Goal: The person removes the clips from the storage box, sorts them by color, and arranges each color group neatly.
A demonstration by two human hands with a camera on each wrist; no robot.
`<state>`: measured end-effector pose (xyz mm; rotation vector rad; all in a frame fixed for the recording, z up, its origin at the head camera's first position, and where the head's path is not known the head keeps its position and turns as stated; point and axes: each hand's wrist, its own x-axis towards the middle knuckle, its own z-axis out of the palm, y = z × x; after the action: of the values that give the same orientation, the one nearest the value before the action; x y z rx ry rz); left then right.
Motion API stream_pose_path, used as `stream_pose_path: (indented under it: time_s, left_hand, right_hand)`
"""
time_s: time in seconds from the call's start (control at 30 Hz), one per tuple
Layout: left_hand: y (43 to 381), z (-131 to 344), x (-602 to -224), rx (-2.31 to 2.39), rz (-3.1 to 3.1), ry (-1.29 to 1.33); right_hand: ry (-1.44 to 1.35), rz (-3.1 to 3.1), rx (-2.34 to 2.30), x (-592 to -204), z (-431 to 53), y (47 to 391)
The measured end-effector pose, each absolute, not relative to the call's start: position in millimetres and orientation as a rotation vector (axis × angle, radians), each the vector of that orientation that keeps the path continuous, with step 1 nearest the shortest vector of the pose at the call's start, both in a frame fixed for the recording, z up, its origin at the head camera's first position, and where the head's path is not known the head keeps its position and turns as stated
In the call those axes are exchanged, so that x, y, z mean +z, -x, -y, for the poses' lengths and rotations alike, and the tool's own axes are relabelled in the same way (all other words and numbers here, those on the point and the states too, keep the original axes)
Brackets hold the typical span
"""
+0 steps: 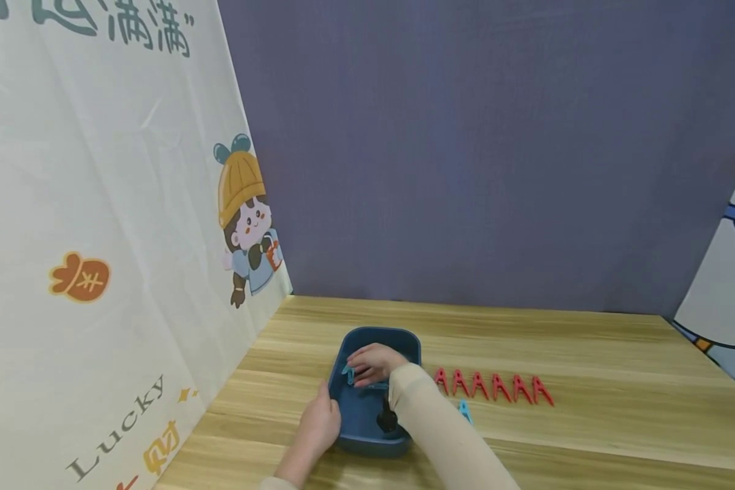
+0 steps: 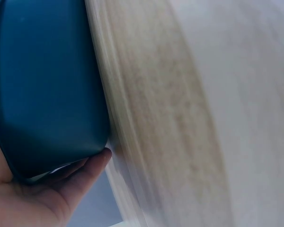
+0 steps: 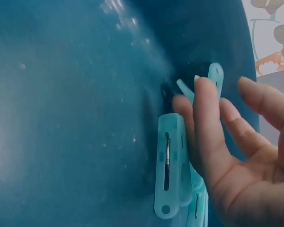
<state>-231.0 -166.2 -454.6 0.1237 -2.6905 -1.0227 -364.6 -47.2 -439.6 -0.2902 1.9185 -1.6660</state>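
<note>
Blue bin (image 2: pixel 49 85) cut off at both wrist views' edges

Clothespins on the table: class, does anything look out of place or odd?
One blue clothespin lies on the table, apart from the row of red clothespins, while other blue clothespins lie in the bin; it looks like a stray, though the right sleeve may hide companions.

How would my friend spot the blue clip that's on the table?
Find the dark blue tub on the wooden table, then look right to the row of red clips. Just below that row, beside the sleeve, lies the blue clip: the only light-blue one visible outside the tub.
</note>
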Motion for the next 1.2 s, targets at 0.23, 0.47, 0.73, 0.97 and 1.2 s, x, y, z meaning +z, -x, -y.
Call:
stream_pose_path:
  time_s: [0.23,0.47,0.73,0.97,1.2]
  left_hand:
    - [231.6,164.0,-456.0,-1.021,2.682,-0.124]
    - [231.3,162.4,-456.7,-1.037,2.687,-0.114]
    - [230.8,162.2,-456.1,-1.024,2.668,-0.114]
    - [230.6,163.4,-456.0,-1.016,2.657,-0.124]
    - [231.2,165.0,-456.4,-1.04,2.669,-0.149]
  right_hand:
    - [0.308,-1.952,-1.625,-439.1,44.8,363.6]
    - [0.337,-1.974,-1.608,-435.1,37.3,364.2]
    - [0.375,-1.875,-1.691,-421.1,25.5,367.4]
    - [0.405,-1.797,-1.755,-414.2,14.6,369.4]
    - [0.433,-1.78,-1.777,-410.3,4.8,369.9]
